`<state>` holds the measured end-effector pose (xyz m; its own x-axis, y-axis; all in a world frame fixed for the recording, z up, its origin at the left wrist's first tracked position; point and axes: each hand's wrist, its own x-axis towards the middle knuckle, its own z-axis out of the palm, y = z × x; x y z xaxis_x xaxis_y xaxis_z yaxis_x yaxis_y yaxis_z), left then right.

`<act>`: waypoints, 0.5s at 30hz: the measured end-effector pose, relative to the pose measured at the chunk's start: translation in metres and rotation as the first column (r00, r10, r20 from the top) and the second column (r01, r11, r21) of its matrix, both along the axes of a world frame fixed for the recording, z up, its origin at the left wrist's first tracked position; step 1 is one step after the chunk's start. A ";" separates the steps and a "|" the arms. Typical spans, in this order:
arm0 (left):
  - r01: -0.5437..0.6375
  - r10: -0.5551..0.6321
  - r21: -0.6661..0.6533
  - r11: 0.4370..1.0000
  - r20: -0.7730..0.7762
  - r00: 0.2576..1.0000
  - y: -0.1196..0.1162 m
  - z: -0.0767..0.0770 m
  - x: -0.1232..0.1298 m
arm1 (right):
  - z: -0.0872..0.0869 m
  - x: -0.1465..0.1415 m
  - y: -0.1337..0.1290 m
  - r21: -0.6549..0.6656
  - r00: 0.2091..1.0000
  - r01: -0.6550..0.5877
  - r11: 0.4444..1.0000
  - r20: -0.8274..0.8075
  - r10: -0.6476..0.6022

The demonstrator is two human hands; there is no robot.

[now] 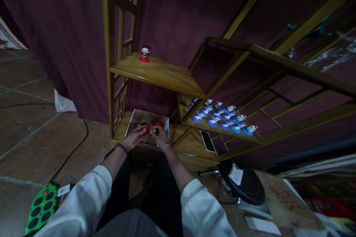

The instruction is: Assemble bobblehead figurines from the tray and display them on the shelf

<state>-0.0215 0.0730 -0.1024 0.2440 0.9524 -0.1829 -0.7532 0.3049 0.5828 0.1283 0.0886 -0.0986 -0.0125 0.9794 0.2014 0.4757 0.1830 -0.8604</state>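
Note:
Over a white cardboard box (164, 120) on the low wooden shelf, my two hands work close together. My left hand (135, 136) is closed on the round red base (147, 129) of a small figurine. My right hand (160, 136) pinches the figurine's dark-haired part (155, 131), just to the right of that base. More dark and red pieces lie in the box, partly hidden by my hands. A similar figurine (145, 52) with black hair buns stands upright on a red base on the shelf board above.
Several blue and purple figurines (228, 123) stand in rows on the shelf to the right. A phone-like dark slab (207, 141) leans below them. A black round-topped stool (244, 185) is at the lower right, and a green power strip (41, 207) lies on the tiled floor, left.

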 end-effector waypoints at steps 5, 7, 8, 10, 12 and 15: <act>0.014 -0.014 0.008 1.000 0.005 1.000 0.000 0.001 0.001 | 0.000 0.000 0.000 -0.005 1.000 -0.006 1.000 -0.022 0.006; 0.005 -0.005 0.003 1.000 0.009 1.000 0.000 0.001 0.001 | 0.000 0.000 -0.001 -0.001 0.999 -0.003 1.000 -0.040 0.003; 0.001 -0.001 0.002 1.000 0.009 1.000 0.000 0.001 0.002 | 0.001 0.000 -0.002 0.000 0.999 0.001 1.000 -0.046 -0.001; -0.003 0.003 0.007 1.000 0.005 1.000 -0.001 0.001 0.003 | 0.002 -0.001 -0.004 0.005 0.999 0.012 1.000 -0.051 -0.012; 0.001 -0.001 0.015 1.000 -0.005 1.000 -0.001 0.003 0.003 | 0.004 -0.002 -0.006 0.012 0.999 0.025 1.000 -0.048 -0.025; 0.006 -0.005 0.023 1.000 -0.028 1.000 -0.003 0.006 0.003 | 0.006 -0.002 -0.008 0.008 0.998 0.048 0.999 -0.033 -0.048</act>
<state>-0.0186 0.0703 -0.0968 0.2441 0.9552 -0.1675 -0.7350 0.2949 0.6106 0.1260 0.0802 -0.0922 0.0411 0.9769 0.2097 0.4555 0.1685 -0.8741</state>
